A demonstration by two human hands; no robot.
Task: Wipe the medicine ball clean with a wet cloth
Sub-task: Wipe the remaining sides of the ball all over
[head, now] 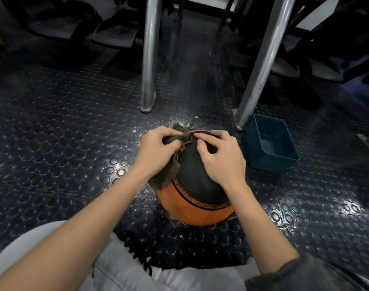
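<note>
An orange and black medicine ball (195, 185) sits on the studded dark floor in front of my knees. A brown wet cloth (168, 175) hangs over the ball's upper left side. My left hand (158, 150) grips the bunched top of the cloth against the ball. On the ball's top right lies my right hand (221, 158), fingers curled, its fingertips pinching at the cloth's edge near the top.
A dark teal plastic tub (271, 143) stands on the floor just right of the ball. Two metal legs (149, 59) (261, 64) of gym equipment rise behind the ball. The floor around the ball looks wet. My light trousers (137, 276) fill the bottom edge.
</note>
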